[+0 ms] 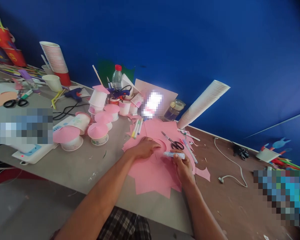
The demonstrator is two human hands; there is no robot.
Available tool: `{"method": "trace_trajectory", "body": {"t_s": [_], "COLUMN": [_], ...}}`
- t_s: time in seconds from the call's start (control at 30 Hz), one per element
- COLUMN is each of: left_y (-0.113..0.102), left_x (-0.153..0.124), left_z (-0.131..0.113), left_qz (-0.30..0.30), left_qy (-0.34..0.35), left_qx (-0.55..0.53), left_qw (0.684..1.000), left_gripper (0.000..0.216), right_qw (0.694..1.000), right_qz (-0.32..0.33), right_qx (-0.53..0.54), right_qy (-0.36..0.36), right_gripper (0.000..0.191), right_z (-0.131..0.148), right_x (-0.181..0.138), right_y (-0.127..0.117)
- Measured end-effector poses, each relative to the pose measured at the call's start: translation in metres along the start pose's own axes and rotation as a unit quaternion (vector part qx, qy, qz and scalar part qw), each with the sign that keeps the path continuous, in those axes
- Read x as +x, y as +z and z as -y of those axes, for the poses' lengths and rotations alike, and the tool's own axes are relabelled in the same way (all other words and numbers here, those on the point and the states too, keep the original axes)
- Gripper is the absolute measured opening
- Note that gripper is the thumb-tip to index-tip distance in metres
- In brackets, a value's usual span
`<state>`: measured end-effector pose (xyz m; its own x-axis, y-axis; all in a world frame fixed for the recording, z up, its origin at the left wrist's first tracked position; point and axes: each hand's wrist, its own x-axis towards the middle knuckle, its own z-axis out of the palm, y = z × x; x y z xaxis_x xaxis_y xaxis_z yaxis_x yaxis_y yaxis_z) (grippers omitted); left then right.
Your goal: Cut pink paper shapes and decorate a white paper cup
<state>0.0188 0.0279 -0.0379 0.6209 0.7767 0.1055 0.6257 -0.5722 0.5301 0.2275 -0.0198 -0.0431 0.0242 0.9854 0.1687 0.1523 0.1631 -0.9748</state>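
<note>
My left hand (147,148) rests palm-down on a pile of pink paper sheets (152,173), fingers curled and pressing a cut pink piece flat; it holds nothing I can see. My right hand (182,165) grips a white marker pen (174,154) lying sideways over the pink paper. Black-handled scissors (174,141) lie just beyond both hands on the pink paper. Several more markers (137,128) lie to the left of the scissors.
Paper cups topped with pink paper discs (98,133) stand to the left. A leaning stack of white cups (202,103), a water bottle (117,77), a glass jar (173,110), a blue glue gun (73,94) and a white cable (231,166) surround the work area.
</note>
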Motion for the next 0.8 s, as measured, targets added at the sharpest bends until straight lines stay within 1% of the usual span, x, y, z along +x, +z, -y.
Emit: {"method": "trace_trajectory", "body": {"t_s": [0.07,0.17,0.27,0.33,0.47,0.53,0.67,0.73,0.8], "left_y": [0.001,0.007,0.012,0.014,0.013,0.010,0.003,0.000,-0.001], "left_x": [0.001,0.002,0.003,0.003,0.003,0.003,0.002,0.001,0.000], "left_z": [0.001,0.007,0.012,0.014,0.012,0.009,0.003,0.001,0.000], "left_qz": [0.007,0.007,0.003,-0.002,-0.008,-0.003,0.011,0.014,0.016], "left_qy": [-0.002,-0.014,-0.011,-0.011,-0.014,-0.015,-0.020,-0.018,-0.014], "left_qx": [-0.004,-0.013,-0.008,-0.007,-0.013,-0.009,0.003,0.004,0.004], "left_qw": [1.000,1.000,1.000,1.000,1.000,1.000,1.000,1.000,1.000], "left_gripper": [0.040,0.039,0.040,0.040,0.039,0.039,0.042,0.045,0.046], "right_qw": [0.996,0.979,0.963,0.956,0.941,0.929,0.906,0.907,0.926], "right_qz": [-0.009,-0.022,-0.003,0.014,0.026,0.032,0.069,0.084,0.085], "right_qx": [-0.083,-0.202,-0.265,-0.285,-0.327,-0.351,-0.385,-0.380,-0.342], "right_qy": [-0.013,-0.036,-0.050,-0.061,-0.084,-0.109,-0.161,-0.159,-0.135], "right_gripper": [0.025,0.025,0.023,0.023,0.020,0.016,0.013,0.013,0.011], "right_z": [0.001,0.004,0.004,0.003,0.005,0.010,0.018,0.018,0.016], "right_x": [-0.001,-0.002,-0.003,-0.004,-0.004,-0.004,-0.005,-0.005,-0.004], "right_y": [0.004,0.011,0.015,0.016,0.018,0.019,0.016,0.010,0.001]}}
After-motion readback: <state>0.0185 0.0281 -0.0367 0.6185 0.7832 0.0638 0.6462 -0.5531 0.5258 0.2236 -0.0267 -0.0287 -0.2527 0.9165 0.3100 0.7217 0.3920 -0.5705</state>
